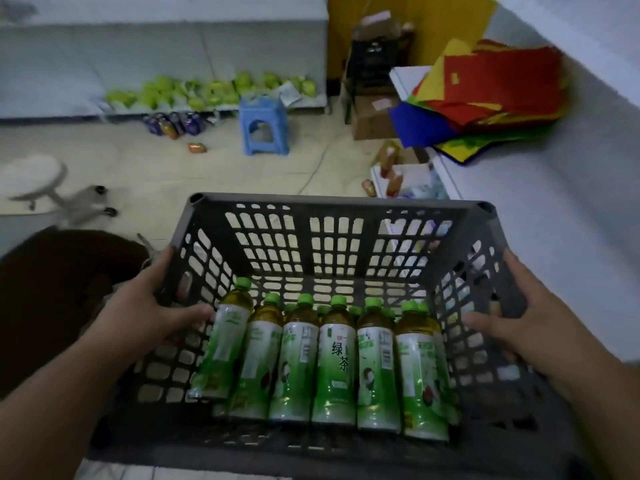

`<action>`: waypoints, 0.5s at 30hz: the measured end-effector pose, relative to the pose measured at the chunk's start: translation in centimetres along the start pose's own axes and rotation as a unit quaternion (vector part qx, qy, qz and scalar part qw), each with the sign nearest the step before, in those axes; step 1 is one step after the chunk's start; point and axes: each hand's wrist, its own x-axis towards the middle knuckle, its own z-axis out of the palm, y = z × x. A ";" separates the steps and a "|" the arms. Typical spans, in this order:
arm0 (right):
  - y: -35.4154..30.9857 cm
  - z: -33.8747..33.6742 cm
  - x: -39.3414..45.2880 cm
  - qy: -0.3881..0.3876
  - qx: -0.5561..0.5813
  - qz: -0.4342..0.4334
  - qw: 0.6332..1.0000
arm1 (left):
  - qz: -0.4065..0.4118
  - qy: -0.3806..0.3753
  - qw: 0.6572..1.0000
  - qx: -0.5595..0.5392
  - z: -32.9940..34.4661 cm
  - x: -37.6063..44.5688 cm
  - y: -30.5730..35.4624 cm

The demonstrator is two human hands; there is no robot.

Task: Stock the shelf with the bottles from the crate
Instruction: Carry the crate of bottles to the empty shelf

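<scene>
A dark grey slotted plastic crate [332,202] fills the lower middle of the head view, held up in front of me. Several green tea bottles [334,362] with green caps and green-white labels lie side by side against its near wall, caps pointing away. My left hand [152,306] grips the crate's left wall, thumb inside next to the leftmost bottle. My right hand [519,313] grips the right wall, thumb inside. A low grey shelf [207,105] along the far wall carries green packets.
A blue plastic stool [264,124] stands on the tiled floor ahead. A white wheeled stool [45,185] is at the left, a dark brown seat below it. Cardboard boxes [374,116] and a stack of coloured paper [485,98] on a white counter are at the right.
</scene>
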 end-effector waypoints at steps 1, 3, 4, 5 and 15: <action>-1.4 0.4 2.2 -0.007 -0.006 -0.011 1.000 | -0.005 0.012 1.000 -0.003 -0.5 1.2 0.3; -4.4 1.2 6.5 -0.024 -0.021 -0.034 0.999 | -0.021 0.033 0.999 -0.015 -1.4 3.4 1.3; -6.1 1.7 8.6 -0.032 -0.030 -0.050 0.998 | -0.026 0.047 0.998 -0.027 -1.8 4.7 1.6; -7.8 2.2 10.7 -0.041 -0.038 -0.063 0.996 | -0.033 0.057 0.997 -0.038 -2.4 6.0 1.8; -22.2 12.0 31.5 -0.077 -0.070 -0.134 0.986 | -0.060 0.119 0.987 -0.093 -8.5 24.4 2.1</action>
